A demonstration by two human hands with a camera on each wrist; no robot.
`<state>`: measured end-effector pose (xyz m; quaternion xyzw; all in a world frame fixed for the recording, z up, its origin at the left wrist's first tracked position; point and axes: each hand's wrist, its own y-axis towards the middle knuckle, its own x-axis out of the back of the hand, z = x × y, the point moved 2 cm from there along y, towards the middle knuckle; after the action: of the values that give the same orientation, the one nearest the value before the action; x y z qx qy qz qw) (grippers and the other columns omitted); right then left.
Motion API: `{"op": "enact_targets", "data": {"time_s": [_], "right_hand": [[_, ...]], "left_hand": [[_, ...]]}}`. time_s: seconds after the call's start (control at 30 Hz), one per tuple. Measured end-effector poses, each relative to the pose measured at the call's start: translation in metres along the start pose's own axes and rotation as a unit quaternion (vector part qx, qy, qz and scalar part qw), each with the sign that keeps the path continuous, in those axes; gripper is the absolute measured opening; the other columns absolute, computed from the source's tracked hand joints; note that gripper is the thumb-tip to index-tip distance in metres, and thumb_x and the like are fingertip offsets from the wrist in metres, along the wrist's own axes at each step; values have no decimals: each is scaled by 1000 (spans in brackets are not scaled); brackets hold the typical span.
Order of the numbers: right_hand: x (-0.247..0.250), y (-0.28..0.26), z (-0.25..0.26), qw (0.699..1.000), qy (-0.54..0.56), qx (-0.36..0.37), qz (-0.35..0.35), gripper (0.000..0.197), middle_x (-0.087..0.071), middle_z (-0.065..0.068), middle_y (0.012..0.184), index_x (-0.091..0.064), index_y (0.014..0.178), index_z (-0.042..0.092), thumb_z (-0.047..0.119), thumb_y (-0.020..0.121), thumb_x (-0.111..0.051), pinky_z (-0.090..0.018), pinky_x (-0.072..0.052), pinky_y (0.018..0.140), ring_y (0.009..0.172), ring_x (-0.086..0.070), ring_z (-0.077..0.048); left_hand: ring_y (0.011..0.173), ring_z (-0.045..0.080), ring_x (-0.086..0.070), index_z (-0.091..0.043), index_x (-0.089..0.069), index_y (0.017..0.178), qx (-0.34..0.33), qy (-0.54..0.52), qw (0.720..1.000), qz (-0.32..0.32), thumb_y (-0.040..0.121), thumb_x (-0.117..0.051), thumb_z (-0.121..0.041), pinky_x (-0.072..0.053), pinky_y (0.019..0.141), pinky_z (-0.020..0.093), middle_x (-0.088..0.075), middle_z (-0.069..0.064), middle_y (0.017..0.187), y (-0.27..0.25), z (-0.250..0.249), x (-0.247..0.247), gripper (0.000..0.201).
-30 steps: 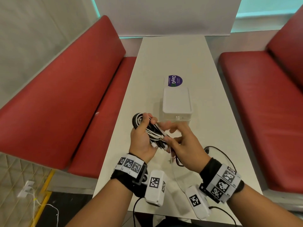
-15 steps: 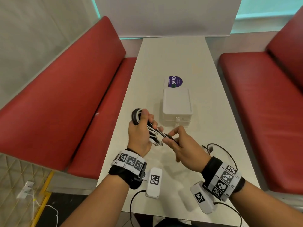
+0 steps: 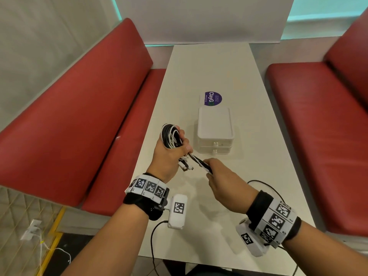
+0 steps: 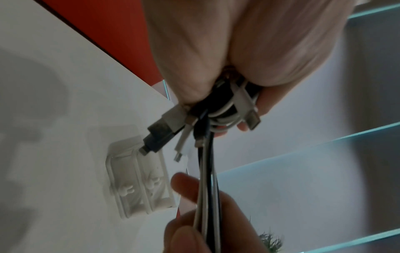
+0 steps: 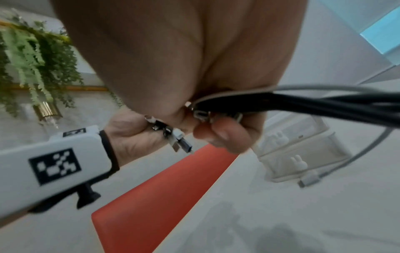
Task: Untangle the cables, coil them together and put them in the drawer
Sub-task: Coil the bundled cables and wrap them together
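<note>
Black-white cables (image 3: 170,136) coiled; drawer (image 3: 215,146) apparently closed.

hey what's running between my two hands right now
A taut run of black and white cables spans from the left hand to the right hand, clearest in the head view.

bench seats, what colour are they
Red bench seats, clearest in the head view.

Drawer unit (image 3: 215,132) on table (image 3: 209,66); benches (image 3: 79,108) flanking.
</note>
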<state>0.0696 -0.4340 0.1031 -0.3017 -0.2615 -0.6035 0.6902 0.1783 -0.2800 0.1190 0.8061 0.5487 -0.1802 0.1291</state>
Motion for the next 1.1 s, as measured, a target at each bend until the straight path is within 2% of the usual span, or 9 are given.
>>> {"op": "enact_targets", "data": {"time_s": [0.17,0.3,0.4,0.53,0.67,0.77,0.83,0.97,1.1], "right_hand": [[10,-6,2,994,-86,-34,-54,38,-66,7,108,-44,143,37,43,107,-34,-36,-45,75,97,-64,-26],[-8,-18,20,987,-154,22,46,56,-63,-8,132,-18,158,17,31,108,-35,-37,-46,72,98,-66,-31],[-14,-21,27,971,-193,50,131,70,-60,-13,123,-10,159,8,12,98,-44,-41,-49,68,84,-63,-35],[10,-13,37,976,-146,109,116,46,-66,-5,107,-46,145,26,14,100,-50,-44,-53,80,87,-62,-26],[52,-1,36,989,-24,132,69,25,-76,12,101,-78,114,30,18,93,-71,-13,-47,73,76,-62,5],[62,7,27,992,42,82,84,21,-77,13,85,-83,99,32,16,85,-80,-18,-53,73,78,-68,1],[64,12,20,993,59,48,87,21,-77,14,81,-83,95,32,16,82,-82,-17,-53,72,77,-70,0],[64,16,13,990,97,17,104,19,-76,8,88,-84,90,28,13,78,-85,-22,-57,77,78,-70,-5],[61,20,17,994,37,57,86,18,-52,9,99,-83,85,35,27,71,-91,-17,-48,69,78,-55,-3]], "left_hand": [[75,15,-54,-16,-50,109,18,9,999,36,73,-57,19,-56,80,42,-57,-1,96,4,0,9,51],[75,15,-51,-21,-51,107,-2,167,986,16,75,-59,13,-48,71,33,-56,0,94,6,6,2,47],[75,13,-53,-25,-46,111,-3,362,931,53,90,-66,-13,-48,73,32,-56,-2,93,6,11,-5,31],[87,7,-59,-25,-46,128,42,503,854,123,96,-62,-48,-45,79,24,-59,-15,101,7,19,-4,43],[82,23,-64,-26,-61,105,104,447,867,195,77,-38,-86,-51,76,33,-68,-9,85,-11,29,-2,70],[71,24,-56,-17,-61,88,221,334,893,205,73,-21,-92,-49,62,29,-64,-3,76,-34,39,-12,87],[61,21,-50,-17,-60,92,335,215,902,169,55,-35,-103,-46,55,28,-58,4,79,-43,46,-14,97],[63,13,-50,-16,-55,111,394,152,872,247,52,-97,-48,-45,52,25,-53,0,84,-49,47,-11,80],[63,14,-51,0,-58,127,437,196,845,238,76,-76,-9,-42,51,23,-57,3,82,-58,50,-13,55]]}}
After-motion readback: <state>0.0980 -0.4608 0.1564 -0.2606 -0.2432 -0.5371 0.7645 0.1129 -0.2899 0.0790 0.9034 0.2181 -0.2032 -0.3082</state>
